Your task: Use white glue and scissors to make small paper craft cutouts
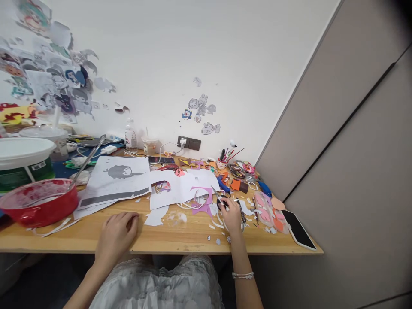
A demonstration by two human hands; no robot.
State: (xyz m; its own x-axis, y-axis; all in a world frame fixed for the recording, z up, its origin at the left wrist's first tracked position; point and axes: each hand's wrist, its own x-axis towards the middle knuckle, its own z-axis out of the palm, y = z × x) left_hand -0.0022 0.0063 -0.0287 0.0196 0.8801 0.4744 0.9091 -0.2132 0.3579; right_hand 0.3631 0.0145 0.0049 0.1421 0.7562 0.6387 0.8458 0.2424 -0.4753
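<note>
My right hand (231, 215) grips scissors (216, 193) by their black handles, the blades pointing away and to the left over paper scraps. Loosely curled, with nothing seen in it, my left hand (118, 231) rests at the table's front edge. A cut white sheet (183, 185) lies between and beyond the hands, partly over purple paper (201, 209). Past my left hand is a printed sheet (120, 177) with a grey long-haired figure, on top of other paper. A white offcut (157, 216) lies right of my left hand.
A red bowl (41, 201) and a green-and-white tub (27, 161) stand at the left. A phone (299, 230) lies at the right edge, near pink paper pieces (265, 208). A pen cup (222, 162) and a bottle (130, 136) stand by the wall. Scraps litter the wooden tabletop (154, 241).
</note>
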